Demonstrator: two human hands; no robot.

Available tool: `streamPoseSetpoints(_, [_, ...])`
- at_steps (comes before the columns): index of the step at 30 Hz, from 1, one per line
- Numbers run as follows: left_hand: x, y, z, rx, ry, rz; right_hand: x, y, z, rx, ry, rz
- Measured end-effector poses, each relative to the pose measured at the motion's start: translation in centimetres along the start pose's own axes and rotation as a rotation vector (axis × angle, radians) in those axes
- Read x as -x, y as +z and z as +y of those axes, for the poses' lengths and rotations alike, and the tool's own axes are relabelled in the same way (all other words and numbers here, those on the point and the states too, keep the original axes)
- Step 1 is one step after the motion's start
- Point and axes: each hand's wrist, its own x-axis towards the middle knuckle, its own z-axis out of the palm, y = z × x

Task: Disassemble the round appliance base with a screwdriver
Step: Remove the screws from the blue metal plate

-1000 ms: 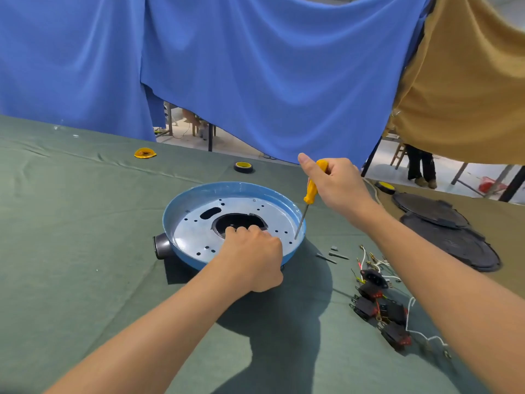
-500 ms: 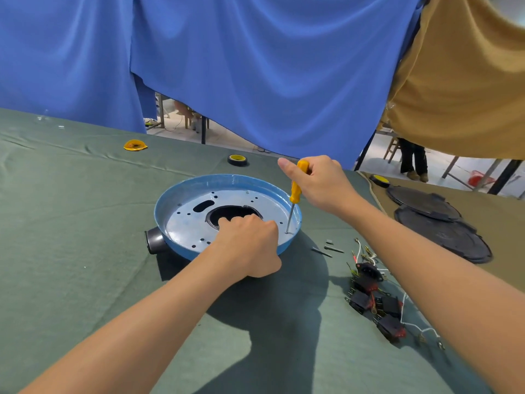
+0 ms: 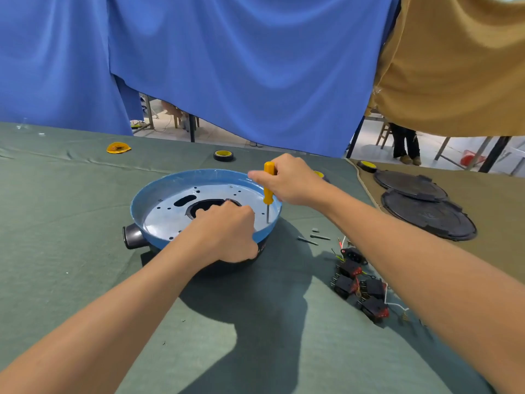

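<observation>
Right fingers: right hand [image 3: 292, 183] closed round the handle of the yellow-handled screwdriver [image 3: 268, 184], held upright.
Screwdriver tip: down on the plate, just inside the rim below the right fingers.
Left fingers: left hand [image 3: 227, 231] curled over the edge of the plate's central opening, holding the base; wrist across the near rim.
Container: round blue appliance base [image 3: 159, 191], under both hands, on the green cloth-covered table [image 3: 71, 237].
Contents: silver perforated metal plate [image 3: 167, 220].
Base edge: black knob [image 3: 132, 236] juts out left of the left fingers.
Right of the fingers: loose grey screws [image 3: 314, 238], then black-and-red wired switches [image 3: 358, 280].
Farther right: two black round covers [image 3: 426, 214], overlapping.
Open room: bare cloth left of and nearer than the base.
</observation>
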Motion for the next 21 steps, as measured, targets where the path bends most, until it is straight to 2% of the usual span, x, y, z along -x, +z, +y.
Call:
streamPoseSetpoints(4, [0.6, 1.1, 0.0, -0.107, 0.010, -0.014, 0.1, 0.2, -0.1, 0.012, 0.038, -0.089])
streamPoseSetpoints(7, [0.7, 0.7, -0.3, -0.149, 0.012, -0.098, 0.1, -0.2, -0.4, 0.005, -0.005, -0.047])
streamPoseSetpoints(9, [0.5, 0.6, -0.4, -0.132, 0.017, -0.102, 0.2, -0.4, -0.3, -0.008, -0.017, -0.031])
streamPoseSetpoints(14, [-0.2, 0.5, -0.8, -0.073, 0.025, -0.084, 0.8, -0.9, -0.1, 0.075, 0.033, -0.188])
streamPoseSetpoints(21, [-1.1, 0.0, -1.3, -0.011, 0.001, -0.111, 0.7, -0.3, -0.6, 0.092, 0.025, -0.176])
